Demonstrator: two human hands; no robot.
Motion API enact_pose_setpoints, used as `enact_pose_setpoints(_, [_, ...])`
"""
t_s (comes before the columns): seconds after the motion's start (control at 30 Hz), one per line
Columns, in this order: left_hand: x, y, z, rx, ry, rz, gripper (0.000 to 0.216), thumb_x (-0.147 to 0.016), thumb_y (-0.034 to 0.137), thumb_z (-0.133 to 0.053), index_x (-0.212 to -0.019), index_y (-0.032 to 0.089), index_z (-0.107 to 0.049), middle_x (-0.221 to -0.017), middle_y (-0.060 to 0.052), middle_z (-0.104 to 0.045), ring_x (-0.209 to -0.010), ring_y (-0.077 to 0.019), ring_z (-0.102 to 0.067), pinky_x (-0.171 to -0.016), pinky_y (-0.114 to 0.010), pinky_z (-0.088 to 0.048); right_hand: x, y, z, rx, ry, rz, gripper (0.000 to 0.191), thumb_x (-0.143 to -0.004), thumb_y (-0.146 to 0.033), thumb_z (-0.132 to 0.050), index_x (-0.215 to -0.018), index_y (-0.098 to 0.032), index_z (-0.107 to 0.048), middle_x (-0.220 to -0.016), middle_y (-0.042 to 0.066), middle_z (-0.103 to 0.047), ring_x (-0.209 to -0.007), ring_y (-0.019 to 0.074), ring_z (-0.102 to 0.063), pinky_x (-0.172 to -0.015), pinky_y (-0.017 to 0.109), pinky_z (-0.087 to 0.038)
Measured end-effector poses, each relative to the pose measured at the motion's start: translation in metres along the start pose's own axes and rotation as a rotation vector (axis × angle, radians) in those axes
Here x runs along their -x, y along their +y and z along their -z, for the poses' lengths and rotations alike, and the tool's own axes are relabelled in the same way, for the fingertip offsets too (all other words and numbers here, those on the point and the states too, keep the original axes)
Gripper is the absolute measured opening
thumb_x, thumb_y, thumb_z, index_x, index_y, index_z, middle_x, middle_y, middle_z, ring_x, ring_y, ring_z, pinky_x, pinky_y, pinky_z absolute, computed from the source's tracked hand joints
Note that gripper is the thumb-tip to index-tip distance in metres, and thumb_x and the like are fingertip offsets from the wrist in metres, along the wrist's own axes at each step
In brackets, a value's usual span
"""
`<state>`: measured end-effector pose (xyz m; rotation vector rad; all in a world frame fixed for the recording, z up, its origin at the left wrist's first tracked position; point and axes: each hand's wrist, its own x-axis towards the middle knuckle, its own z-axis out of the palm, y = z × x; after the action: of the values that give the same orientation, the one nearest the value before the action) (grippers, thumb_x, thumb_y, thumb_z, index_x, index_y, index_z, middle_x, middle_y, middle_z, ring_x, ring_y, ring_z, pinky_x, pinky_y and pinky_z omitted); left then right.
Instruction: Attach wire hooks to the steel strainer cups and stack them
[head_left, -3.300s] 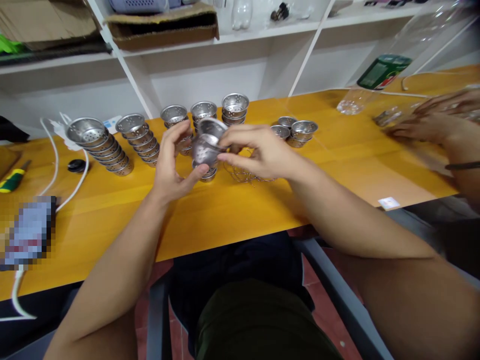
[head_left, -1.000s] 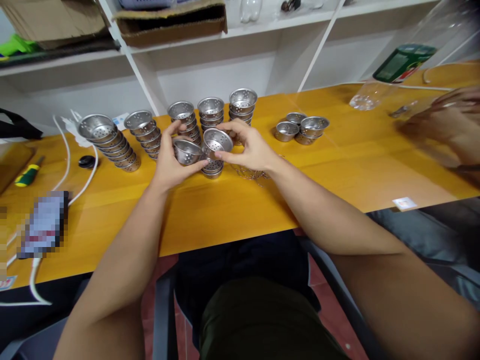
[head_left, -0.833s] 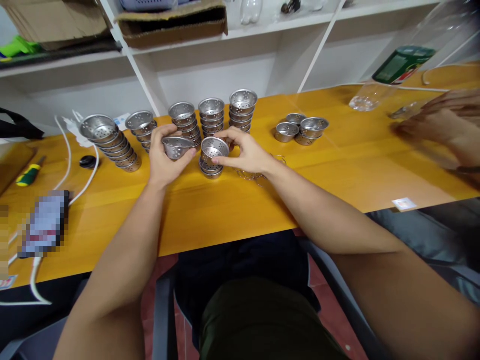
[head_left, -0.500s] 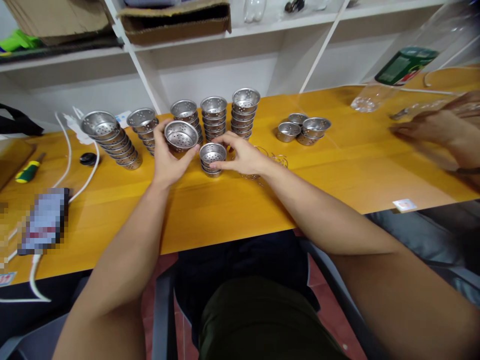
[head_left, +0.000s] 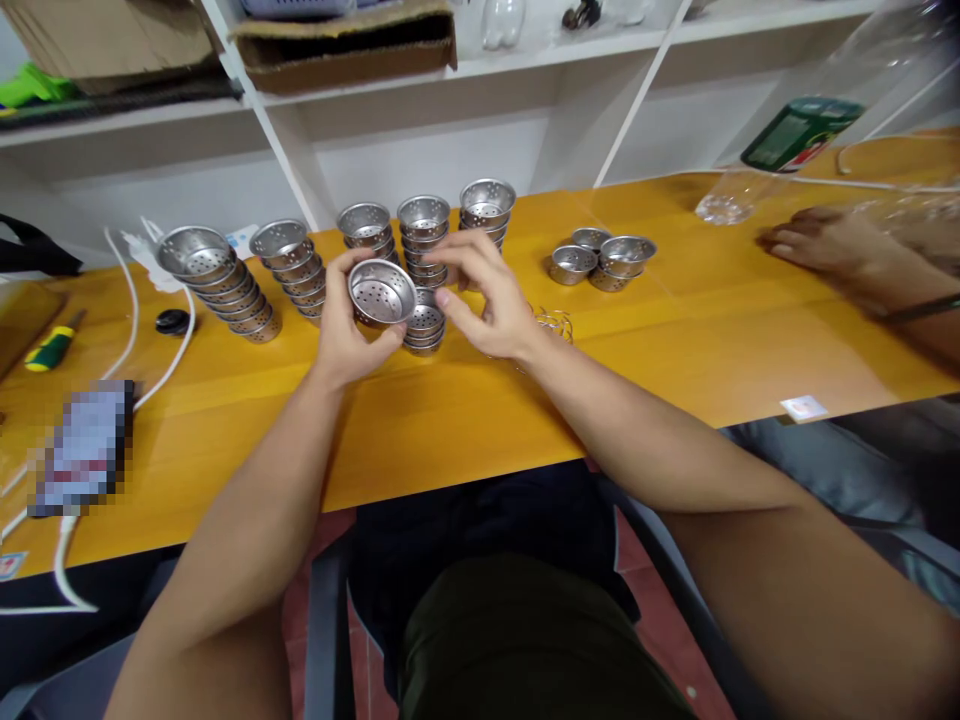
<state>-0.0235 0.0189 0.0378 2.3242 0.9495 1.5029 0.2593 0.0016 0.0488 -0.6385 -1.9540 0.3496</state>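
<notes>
My left hand (head_left: 346, 325) is closed around a perforated metal cup (head_left: 382, 293), lifted above the table with its open top tilted toward me. Partly behind that cup stands a short stack of the same cups (head_left: 426, 330). My right hand (head_left: 487, 300) is beside this stack, thumb and fingers apart, with nothing in its grasp. Taller stacks of perforated cups, such as the far-left stack (head_left: 217, 285) and the right one (head_left: 487, 205), stand in a row behind my hands. Thin wire pieces (head_left: 553, 325) lie partly hidden by my right wrist.
A small group of metal cups (head_left: 611, 262) stands right of the stacks. Farther right are a plastic bottle (head_left: 795, 140) and another person's hand (head_left: 832, 240) on the table. A screwdriver (head_left: 51, 348), a black cap (head_left: 172, 321) and white cables (head_left: 131, 300) lie at the left.
My left hand has brought its cup right, in front of the short stack. My right hand has let go of that stack, risen and spread its fingers.
</notes>
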Motion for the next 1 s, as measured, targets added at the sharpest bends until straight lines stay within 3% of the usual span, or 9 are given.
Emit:
enact_pose_setpoints(0.13, [0.0, 0.013, 0.002, 0.088, -0.114, 0.027, 0.113, -0.083, 0.11, -0.087, -0.16, 0.033, -0.056, -0.151, -0.014, -0.071, -0.138, -0.0406, -0.078, -0.119, -0.058, -0.07, -0.005, -0.024, 0.006, 0.015, -0.232, 0.191, 0.04, -0.125, -0.052, -0.059, -0.148, -0.031, -0.084, -0.17, 0.015, -0.067, -0.16, 0.041, -0.066, -0.133, 0.069, -0.062])
enact_pose_setpoints(0.23, [0.0, 0.022, 0.002, 0.12, -0.155, 0.025, 0.108, -0.082, 0.111, -0.085, -0.153, 0.034, -0.059, -0.141, -0.011, -0.075, -0.125, -0.0357, -0.08, -0.107, -0.054, -0.07, -0.006, -0.033, 0.009, 0.047, -0.294, 0.193, 0.028, -0.121, -0.044, -0.061, -0.128, -0.027, -0.083, -0.17, 0.016, -0.065, -0.15, 0.04, -0.069, -0.126, 0.065, -0.066])
enact_pose_setpoints(0.3, [0.0, 0.027, 0.001, 0.13, -0.17, 0.007, 0.104, -0.084, 0.109, -0.086, -0.151, 0.033, -0.06, -0.135, -0.009, -0.077, -0.116, -0.0335, -0.08, -0.1, -0.052, -0.07, -0.007, -0.035, 0.013, 0.047, -0.296, 0.142, 0.023, -0.119, -0.047, -0.068, -0.125, -0.028, -0.078, -0.167, 0.015, -0.064, -0.143, 0.0383, -0.07, -0.123, 0.064, -0.068])
enact_pose_setpoints(0.4, [-0.001, 0.034, 0.001, 0.125, -0.192, -0.002, 0.1, -0.086, 0.103, -0.09, -0.151, 0.033, -0.06, -0.131, -0.009, -0.079, -0.112, -0.0326, -0.081, -0.095, -0.051, -0.069, -0.007, -0.038, 0.02, 0.017, -0.286, 0.089, 0.031, -0.119, -0.058, -0.075, -0.133, -0.03, -0.072, -0.163, 0.015, -0.063, -0.137, 0.0363, -0.07, -0.123, 0.065, -0.069])
enact_pose_setpoints(0.53, [-0.002, 0.039, 0.001, 0.117, -0.199, 0.03, 0.102, -0.085, 0.107, -0.089, -0.149, 0.033, -0.061, -0.131, -0.009, -0.08, -0.114, -0.0337, -0.083, -0.096, -0.051, -0.069, -0.009, -0.037, 0.024, -0.025, -0.301, 0.092, 0.044, -0.122, -0.072, -0.072, -0.132, -0.029, -0.069, -0.156, 0.017, -0.065, -0.14, 0.0369, -0.068, -0.129, 0.066, -0.065])
enact_pose_setpoints(0.73, [-0.002, 0.031, 0.001, 0.104, -0.144, -0.104, 0.09, -0.095, 0.099, -0.089, -0.147, 0.03, -0.063, -0.127, -0.007, -0.08, -0.106, -0.0286, -0.082, -0.089, -0.044, -0.067, -0.012, -0.03, 0.019, -0.084, -0.263, 0.074, 0.051, -0.121, -0.08, -0.072, -0.124, -0.029, -0.065, -0.152, 0.016, -0.069, -0.146, 0.0386, -0.067, -0.135, 0.066, -0.06])
enact_pose_setpoints(0.87, [-0.001, 0.023, 0.0, 0.128, -0.156, -0.168, 0.089, -0.099, 0.095, -0.089, -0.154, 0.029, -0.063, -0.131, -0.008, -0.08, -0.11, -0.0282, -0.082, -0.095, -0.043, -0.069, -0.014, -0.028, 0.013, -0.18, -0.193, 0.043, 0.056, -0.119, -0.086, -0.069, -0.118, -0.03, -0.063, -0.14, 0.014, -0.074, -0.135, 0.0363, -0.07, -0.127, 0.064, -0.064])
enact_pose_setpoints(1.0, [0.0, 0.016, -0.003, 0.144, -0.121, -0.166, 0.095, -0.098, 0.095, -0.091, -0.162, 0.03, -0.062, -0.144, -0.011, -0.077, -0.129, -0.034, -0.083, -0.115, -0.049, -0.069, -0.015, -0.028, 0.015, -0.309, -0.088, -0.046, 0.065, -0.119, -0.096, -0.057, -0.117, -0.031, -0.062, -0.129, 0.012, -0.077, -0.114, 0.0317, -0.074, -0.108, 0.058, -0.071])
